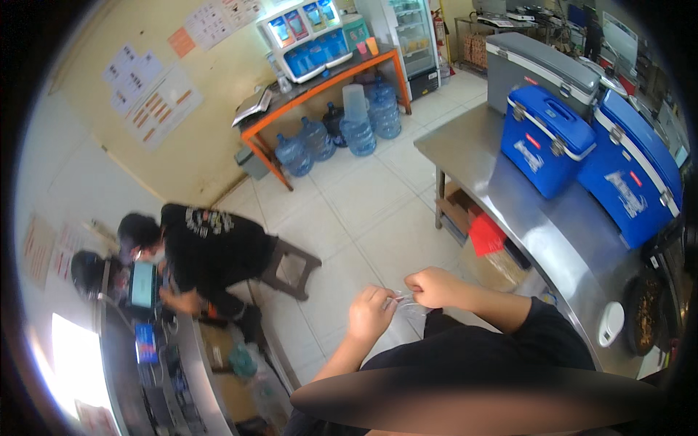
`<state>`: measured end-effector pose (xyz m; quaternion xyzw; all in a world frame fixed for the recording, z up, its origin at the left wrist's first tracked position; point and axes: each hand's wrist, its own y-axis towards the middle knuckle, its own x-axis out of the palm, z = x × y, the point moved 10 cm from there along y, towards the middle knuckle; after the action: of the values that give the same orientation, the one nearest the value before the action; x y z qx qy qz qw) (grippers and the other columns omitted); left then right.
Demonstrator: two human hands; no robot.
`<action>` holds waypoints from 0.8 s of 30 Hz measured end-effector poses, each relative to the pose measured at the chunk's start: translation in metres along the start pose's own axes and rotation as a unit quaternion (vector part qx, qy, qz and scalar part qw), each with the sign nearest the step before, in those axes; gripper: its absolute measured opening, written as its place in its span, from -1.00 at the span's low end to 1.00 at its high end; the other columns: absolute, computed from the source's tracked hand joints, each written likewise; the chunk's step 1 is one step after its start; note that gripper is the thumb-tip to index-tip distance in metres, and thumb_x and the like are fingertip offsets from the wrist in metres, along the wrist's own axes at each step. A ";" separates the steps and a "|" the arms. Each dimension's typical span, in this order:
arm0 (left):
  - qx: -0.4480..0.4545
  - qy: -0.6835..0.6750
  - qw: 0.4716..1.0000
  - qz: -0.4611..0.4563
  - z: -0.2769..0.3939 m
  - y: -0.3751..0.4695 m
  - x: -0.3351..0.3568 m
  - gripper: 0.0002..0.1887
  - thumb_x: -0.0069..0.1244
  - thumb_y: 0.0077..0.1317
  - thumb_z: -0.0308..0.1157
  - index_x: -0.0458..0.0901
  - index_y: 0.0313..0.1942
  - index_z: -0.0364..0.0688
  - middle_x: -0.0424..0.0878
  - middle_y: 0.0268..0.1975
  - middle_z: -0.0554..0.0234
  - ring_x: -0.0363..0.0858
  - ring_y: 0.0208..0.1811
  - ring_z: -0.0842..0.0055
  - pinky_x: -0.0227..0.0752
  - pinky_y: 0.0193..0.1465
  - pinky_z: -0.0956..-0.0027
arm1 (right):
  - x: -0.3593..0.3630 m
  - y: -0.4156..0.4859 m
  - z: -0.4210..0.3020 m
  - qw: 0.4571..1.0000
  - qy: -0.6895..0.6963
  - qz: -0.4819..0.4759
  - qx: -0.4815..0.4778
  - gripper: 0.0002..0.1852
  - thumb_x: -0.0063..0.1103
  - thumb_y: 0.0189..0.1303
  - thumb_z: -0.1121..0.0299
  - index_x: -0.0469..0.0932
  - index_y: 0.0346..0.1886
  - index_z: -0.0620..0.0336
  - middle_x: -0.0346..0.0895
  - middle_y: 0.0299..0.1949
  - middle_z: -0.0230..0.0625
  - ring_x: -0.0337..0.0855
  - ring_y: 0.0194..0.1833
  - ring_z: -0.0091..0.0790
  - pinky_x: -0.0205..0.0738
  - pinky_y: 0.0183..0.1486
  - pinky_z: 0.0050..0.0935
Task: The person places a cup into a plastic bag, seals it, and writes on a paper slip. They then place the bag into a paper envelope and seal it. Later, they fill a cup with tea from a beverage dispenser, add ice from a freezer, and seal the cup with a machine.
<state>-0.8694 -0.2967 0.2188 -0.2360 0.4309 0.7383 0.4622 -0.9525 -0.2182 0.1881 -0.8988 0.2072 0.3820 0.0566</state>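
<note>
Before my chest, a clear plastic bag (410,306) is stretched between my two hands. My left hand (372,313) pinches one side of it between thumb and fingers. On the other side my right hand (436,288) is closed in a fist around the plastic. A small reddish spot shows at the plastic by the left fingertips; I cannot tell what it is. The lower part of the bag hangs in front of my dark clothing, and its contents, if any, are not plain.
At right, a steel table (480,158) bears blue cooler boxes (548,139), a grey cooler (540,68) and a dark pan (643,316). A person (212,245) sits on a stool (292,267) at the left counter. Water jugs (357,133) stand under an orange-edged table (322,87).
</note>
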 end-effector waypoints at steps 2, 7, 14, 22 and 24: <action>0.031 0.000 0.999 -0.031 -0.038 0.064 0.026 -0.87 0.12 -0.01 -0.48 0.57 -0.40 -0.11 0.55 -0.38 0.24 0.56 -0.41 0.27 0.44 -0.39 0.26 | -0.020 0.064 0.051 0.999 -0.006 -0.028 0.034 -0.92 0.03 -0.13 0.42 0.44 -0.53 0.21 0.46 -0.54 -0.04 0.49 -0.43 0.09 0.28 -0.40 -0.07; 0.006 0.010 1.000 -0.012 -0.154 0.237 0.026 -0.84 0.02 0.06 -0.53 0.59 -0.33 -0.08 0.52 -0.41 0.22 0.55 -0.43 0.24 0.43 -0.40 0.23 | -0.072 0.256 0.122 0.996 -0.008 -0.086 0.014 -0.90 0.03 -0.15 0.39 0.43 -0.54 0.19 0.43 -0.58 -0.06 0.48 -0.44 0.06 0.27 -0.41 -0.06; -0.169 0.018 0.981 -0.092 -0.365 0.389 -0.002 -0.90 0.03 0.09 -0.49 0.56 -0.35 -0.12 0.49 -0.56 0.13 0.54 -0.52 0.30 0.38 -0.45 0.31 | -0.064 0.540 0.157 0.971 -0.038 -0.214 -0.100 -0.89 0.10 -0.19 0.38 0.43 -0.54 0.13 0.46 -0.61 -0.15 0.51 -0.44 0.00 0.28 -0.43 -0.06; -0.194 0.038 0.976 -0.092 -0.580 0.622 0.019 -0.90 -0.01 0.12 -0.44 0.45 -0.35 -0.16 0.57 -0.48 0.08 0.57 -0.40 0.09 0.43 -0.37 0.16 | -0.087 0.823 0.253 0.955 -0.144 -0.258 -0.015 -0.80 0.08 -0.05 0.28 0.63 -0.39 0.09 0.61 -0.39 -0.15 0.62 -0.28 -0.04 0.46 -0.27 -0.11; -0.147 0.013 0.983 -0.108 -0.605 0.689 0.036 -0.92 -0.04 0.12 -0.47 0.44 -0.36 -0.17 0.56 -0.45 0.06 0.56 -0.37 0.09 0.42 -0.37 0.15 | -0.130 0.878 0.298 0.960 -0.175 -0.216 0.038 -0.81 0.06 -0.03 0.27 0.62 -0.41 0.09 0.60 -0.40 -0.15 0.61 -0.30 -0.03 0.46 -0.28 -0.10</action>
<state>-1.5260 -0.9354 0.1673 -0.3557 0.2959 0.7362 0.4940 -1.5960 -0.8947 0.1214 -0.8386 0.0096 0.5039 0.2068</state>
